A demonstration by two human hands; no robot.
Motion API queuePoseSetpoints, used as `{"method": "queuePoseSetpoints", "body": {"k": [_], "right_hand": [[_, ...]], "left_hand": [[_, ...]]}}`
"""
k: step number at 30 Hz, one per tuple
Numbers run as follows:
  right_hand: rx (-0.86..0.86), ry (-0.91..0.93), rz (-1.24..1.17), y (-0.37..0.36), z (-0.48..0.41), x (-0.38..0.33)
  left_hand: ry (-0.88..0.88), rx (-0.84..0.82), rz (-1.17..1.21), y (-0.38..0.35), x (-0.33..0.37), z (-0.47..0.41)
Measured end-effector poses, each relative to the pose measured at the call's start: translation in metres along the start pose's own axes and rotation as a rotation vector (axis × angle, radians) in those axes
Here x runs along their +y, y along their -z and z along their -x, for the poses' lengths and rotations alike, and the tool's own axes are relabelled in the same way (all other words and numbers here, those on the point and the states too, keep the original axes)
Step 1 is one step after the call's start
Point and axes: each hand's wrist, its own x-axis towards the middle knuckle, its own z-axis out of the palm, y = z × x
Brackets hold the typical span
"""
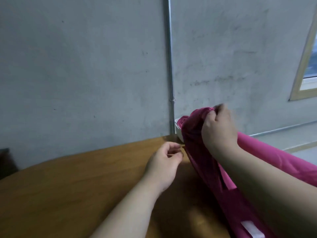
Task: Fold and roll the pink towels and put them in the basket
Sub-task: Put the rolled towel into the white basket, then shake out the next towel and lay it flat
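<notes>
A dark pink towel [202, 162] hangs bunched from my right hand [218, 125], which grips its top edge above the table's far right corner. The cloth trails down to the lower right, where a white label shows. My left hand [165, 162] hovers just left of the towel with fingers loosely curled, holding nothing. Behind the lifted towel a white basket [178, 129] peeks out with more pink cloth [182, 121] inside. A lighter pink towel [267, 152] lies to the right, beyond my right forearm.
The brown wooden table [77, 182] spreads to the left and front. A grey wall with a vertical metal pipe [170, 66] stands right behind it. A window frame [307, 66] is at the far right.
</notes>
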Motion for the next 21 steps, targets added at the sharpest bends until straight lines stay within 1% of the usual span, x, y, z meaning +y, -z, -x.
{"method": "queuePoseSetpoints", "body": {"k": [2, 4, 5, 8, 12, 15, 18, 20, 21], "right_hand": [[-0.054, 0.105, -0.107, 0.002, 0.023, -0.048], [-0.117, 0.160, -0.235, 0.002, 0.048, -0.090], [-0.154, 0.171, -0.285, 0.002, 0.062, -0.109], [-0.275, 0.223, -0.345, 0.008, 0.097, -0.156], [-0.342, 0.274, -0.375, 0.018, 0.129, -0.208], [-0.402, 0.326, -0.334, 0.019, 0.146, -0.245], [-0.427, 0.410, -0.281, 0.019, 0.154, -0.273], [-0.429, 0.439, -0.259, 0.019, 0.155, -0.286], [-0.436, 0.444, -0.246, 0.020, 0.154, -0.291]], "left_hand": [[-0.065, 0.134, 0.058, 0.023, 0.014, 0.017], [-0.128, 0.271, 0.110, 0.051, 0.031, 0.038], [-0.145, 0.313, 0.130, 0.066, 0.041, 0.050], [-0.183, 0.335, 0.134, 0.110, 0.067, 0.087], [-0.255, 0.377, 0.095, 0.156, 0.096, 0.137], [-0.259, 0.487, 0.003, 0.191, 0.109, 0.164], [-0.250, 0.634, -0.214, 0.233, 0.120, 0.178], [-0.222, 0.636, -0.300, 0.257, 0.127, 0.184], [-0.190, 0.619, -0.307, 0.268, 0.130, 0.184]]}}
